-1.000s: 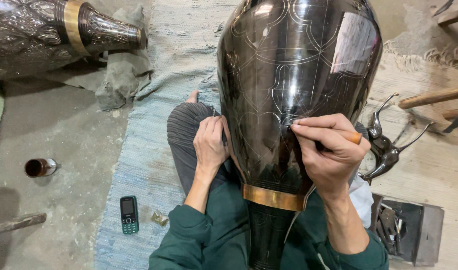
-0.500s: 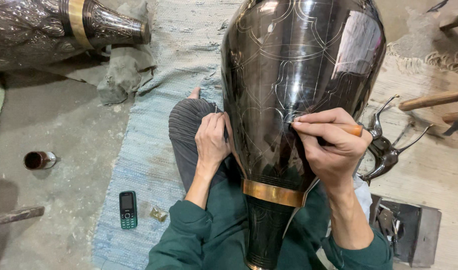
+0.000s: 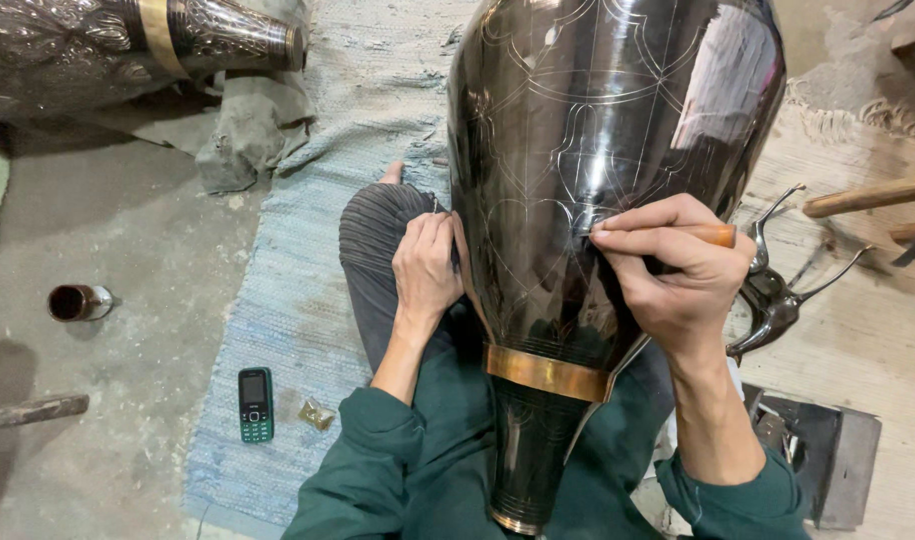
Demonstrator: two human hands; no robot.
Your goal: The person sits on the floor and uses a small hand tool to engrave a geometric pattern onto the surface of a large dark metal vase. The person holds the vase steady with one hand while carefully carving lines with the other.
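Observation:
A large dark shiny metal vase (image 3: 598, 130) lies across my lap, neck toward me, with a brass band (image 3: 546, 373) at the neck and thin scribed line patterns on its body. My right hand (image 3: 678, 275) grips a wooden-handled scribing tool (image 3: 713, 235) whose tip rests on the vase's surface. My left hand (image 3: 428, 262) presses against the vase's left side with curled fingers and seems to pinch a small dark item; what it is stays unclear. I sit cross-legged in green sleeves.
A second engraved vase (image 3: 128, 45) lies at top left on grey cloth (image 3: 248, 130). A mobile phone (image 3: 256, 404) and small wrapper (image 3: 316, 413) lie on the blue mat (image 3: 288, 310). A small cup (image 3: 76, 302), metal dividers (image 3: 778, 290) and a wooden handle (image 3: 868, 197) lie around.
The view has shifted slightly; the vase and both hands sit a little further right in the frame. My right hand keeps the tool on the same area of the vase.

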